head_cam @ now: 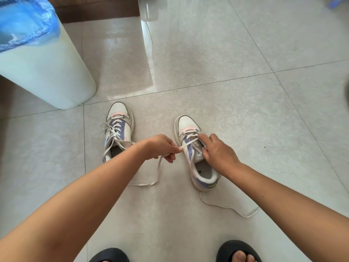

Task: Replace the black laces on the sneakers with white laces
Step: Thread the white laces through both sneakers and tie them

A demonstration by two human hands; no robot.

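1. Clearly the work is on the right sneaker [196, 156], which stands on the tiled floor [236, 91] with its toe pointing away, just right of centre.
2. Its white lace [189, 142] is threaded through the far eyelets only; the near eyelets by the tongue look unlaced, so I judge this shoe about half done.
3. Pinching one strand of that lace between thumb and fingers, the left hand [162, 147] pulls it taut to the left; the slack beyond the grip drops and curls on the floor.
4. Fingers of the right hand [217, 151] are curled down on the tongue and the lace crossings, seemingly steadying the shoe; whether they pinch a strand I cannot tell.
5. A second loose lace end [226, 206] trails on the floor near and right of the shoe's heel.
6. Further left, the left sneaker [118, 129] is laced in white up to its collar, ends lying loose, untied.
7. No black laces are in view.
8. Handling, as I judge it: the lace is flat, soft and limp, so it is best held close to its stiff tip for threading; the shoe is light and would slide on the glossy tile unless held at the tongue or collar.
9. A white bin [47, 72] with a blue liner stands far left.
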